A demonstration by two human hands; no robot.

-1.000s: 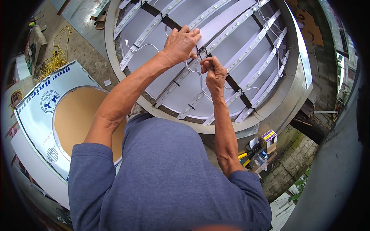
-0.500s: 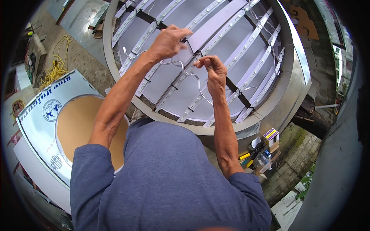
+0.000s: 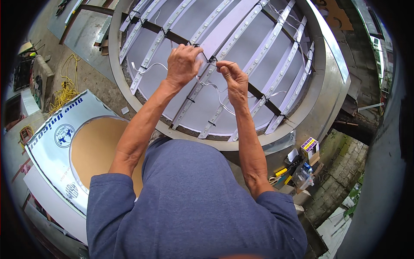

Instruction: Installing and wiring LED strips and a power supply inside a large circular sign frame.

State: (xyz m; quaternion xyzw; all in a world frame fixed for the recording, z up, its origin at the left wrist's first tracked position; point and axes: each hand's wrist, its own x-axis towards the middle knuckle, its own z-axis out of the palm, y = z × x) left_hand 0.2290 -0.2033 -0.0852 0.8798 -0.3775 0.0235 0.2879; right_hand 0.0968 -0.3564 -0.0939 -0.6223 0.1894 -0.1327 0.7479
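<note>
In the upper middle of the frame, two bare hands work close together over a large round frame, which fills most of the upper centre and has a wide grey rim. The left hand, just left of the frame's middle, is bent at the knuckles with its fingers curled down over a dark crossbar; whether it grips anything cannot be told, as the fingertips are hidden. The right hand, a little lower and to the right, has thumb and forefinger brought close together beside a light strip — what lies between them, if anything, is too small to tell. The two hands are near each other but apart. Pale strips dotted with small round lights run slantwise across the frame, and a white wire loops beneath the hands. Black ties wrap some of the strips. At lower left lies a light-blue sheet with a round tan area in it, and a yellow cord is heaped above it. At lower right — beyond the right forearm — sit a small purple-and-yellow box, a yellow-handled tool and a clear plastic container.
</note>
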